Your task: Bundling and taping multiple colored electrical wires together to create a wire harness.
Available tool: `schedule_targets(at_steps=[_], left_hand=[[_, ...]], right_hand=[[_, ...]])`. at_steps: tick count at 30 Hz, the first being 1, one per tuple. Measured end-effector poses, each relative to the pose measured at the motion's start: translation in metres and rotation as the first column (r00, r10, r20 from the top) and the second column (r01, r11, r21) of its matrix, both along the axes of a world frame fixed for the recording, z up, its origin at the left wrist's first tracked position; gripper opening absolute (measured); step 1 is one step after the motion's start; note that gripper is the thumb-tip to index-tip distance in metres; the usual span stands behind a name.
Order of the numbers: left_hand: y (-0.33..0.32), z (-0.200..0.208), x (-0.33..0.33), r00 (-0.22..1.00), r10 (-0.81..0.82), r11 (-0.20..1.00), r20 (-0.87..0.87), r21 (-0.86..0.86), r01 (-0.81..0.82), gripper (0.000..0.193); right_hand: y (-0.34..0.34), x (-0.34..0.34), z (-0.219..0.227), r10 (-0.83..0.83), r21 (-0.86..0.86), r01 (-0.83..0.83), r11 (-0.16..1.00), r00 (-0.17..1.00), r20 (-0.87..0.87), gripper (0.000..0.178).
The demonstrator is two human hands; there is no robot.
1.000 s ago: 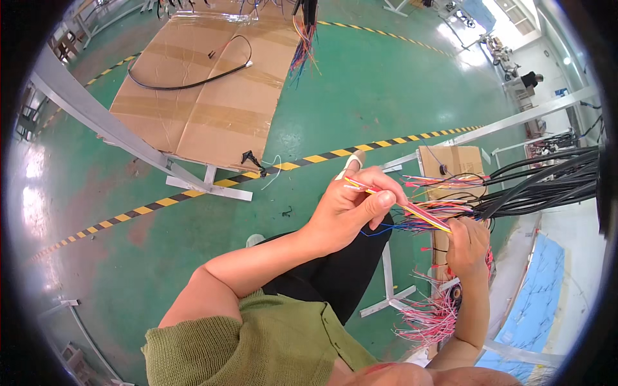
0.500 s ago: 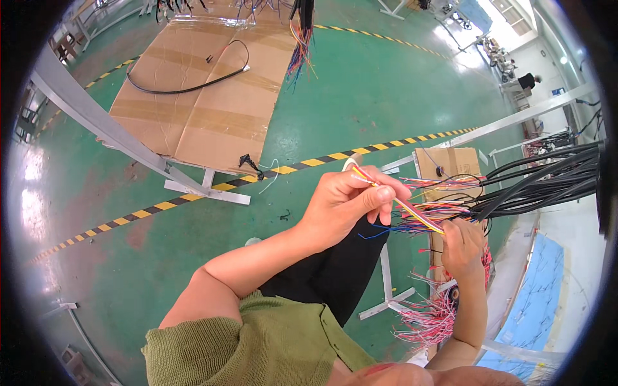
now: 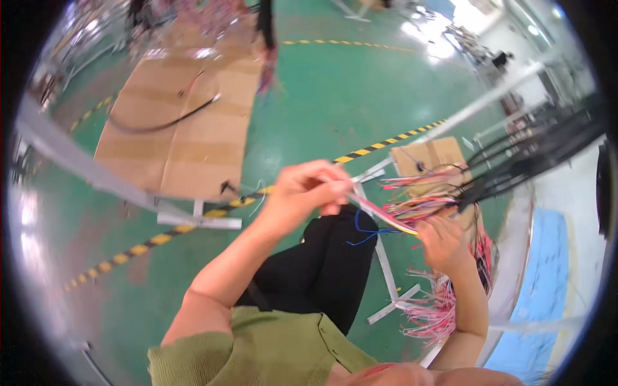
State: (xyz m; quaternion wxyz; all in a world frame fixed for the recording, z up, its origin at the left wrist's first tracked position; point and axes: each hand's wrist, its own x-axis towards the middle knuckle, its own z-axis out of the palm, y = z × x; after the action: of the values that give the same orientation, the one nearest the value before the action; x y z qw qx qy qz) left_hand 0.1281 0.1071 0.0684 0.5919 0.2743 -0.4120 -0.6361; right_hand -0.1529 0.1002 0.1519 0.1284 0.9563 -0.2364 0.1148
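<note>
A few thin wires in white, pink-red and yellow (image 3: 385, 217) stretch between my two hands in front of my lap. My left hand (image 3: 310, 192), somewhat blurred, pinches their left end between thumb and fingers. Closed round the other end is my right hand (image 3: 443, 241), lower and to the right. Just behind the wires lies a fanned bunch of stripped cable ends (image 3: 425, 201) in red, orange, white and blue. These come out of thick black cables (image 3: 528, 168) reaching in from the right. One loose blue wire (image 3: 362, 242) curls down over my dark trousers.
A flattened cardboard sheet (image 3: 209, 138) with a black cable (image 3: 154, 128) on it lies on the green floor at left. Pale metal frame bars (image 3: 84, 161) stand on both sides. More pink-red wires (image 3: 432, 316) hang below my right arm, beside a blue sheet (image 3: 537, 270).
My left hand has moved left, and more wire shows between my hands. The whole view has shifted and blurred. My right hand keeps its grip.
</note>
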Motion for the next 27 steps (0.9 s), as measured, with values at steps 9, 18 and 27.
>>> schedule_targets(at_steps=[9, 18, 27], left_hand=[[0.012, 0.046, -0.014, 0.445, 0.598, 0.647, 0.666, -0.730, 0.223, 0.045], [-0.011, 0.001, -0.046, 0.568, 0.421, 0.569, 0.707, -0.694, 0.441, 0.018], [-0.007, 0.009, -0.042, 0.574, -0.085, 0.711, 0.815, -0.354, 0.607, 0.016]], right_hand=[[-0.005, -0.014, -0.009, -0.041, 0.093, 0.056, 0.994, 0.987, -0.155, 0.011], [-0.004, -0.006, 0.021, -0.073, 0.510, 0.118, 0.852, 0.992, -0.107, 0.007], [0.005, -0.007, 0.020, -0.128, 0.621, 0.204, 0.757, 0.978, -0.165, 0.008]])
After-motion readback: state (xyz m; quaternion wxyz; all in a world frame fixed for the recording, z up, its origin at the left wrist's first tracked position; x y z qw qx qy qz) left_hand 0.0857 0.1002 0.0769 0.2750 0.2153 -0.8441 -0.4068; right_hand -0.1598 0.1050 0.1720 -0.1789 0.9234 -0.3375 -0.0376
